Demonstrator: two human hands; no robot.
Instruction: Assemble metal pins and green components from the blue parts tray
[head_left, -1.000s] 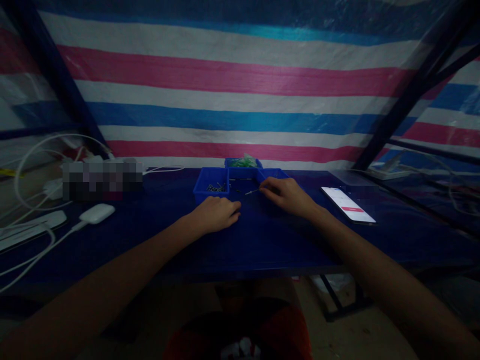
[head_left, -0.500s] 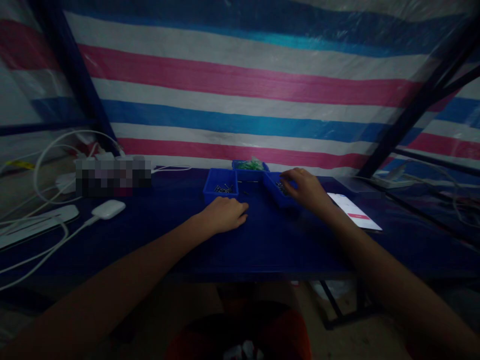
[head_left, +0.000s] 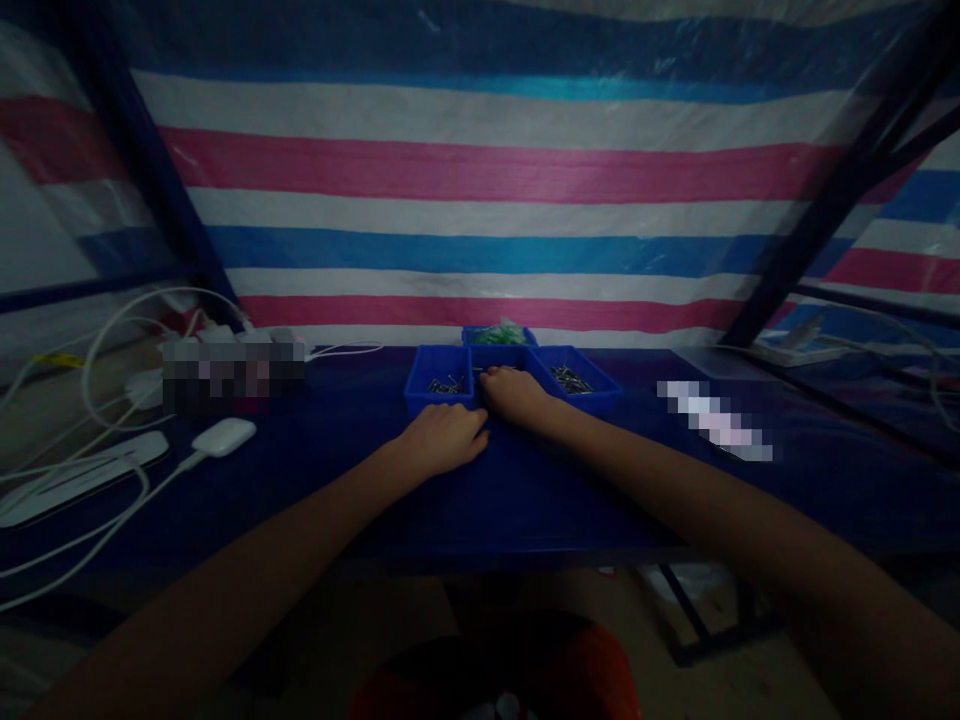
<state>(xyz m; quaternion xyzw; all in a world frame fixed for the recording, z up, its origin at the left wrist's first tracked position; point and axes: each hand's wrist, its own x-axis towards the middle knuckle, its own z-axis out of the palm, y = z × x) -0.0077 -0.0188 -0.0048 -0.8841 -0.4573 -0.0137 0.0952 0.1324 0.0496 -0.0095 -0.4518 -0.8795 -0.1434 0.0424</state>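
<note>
Metal pieces lie at mixed angles in the left blue bin at mid-frame, and the left hand rests just below it, fingers together and curled; whether they grip anything cannot be told. Beside it, the right hand lies palm down between the bins, fingertips pointing left, their hold hidden. Farther right, slim metal rods in the right blue bin mostly slant from upper left to lower right, as does the long axis of the phone at right of frame, its screen pixelated beyond reading.
</note>
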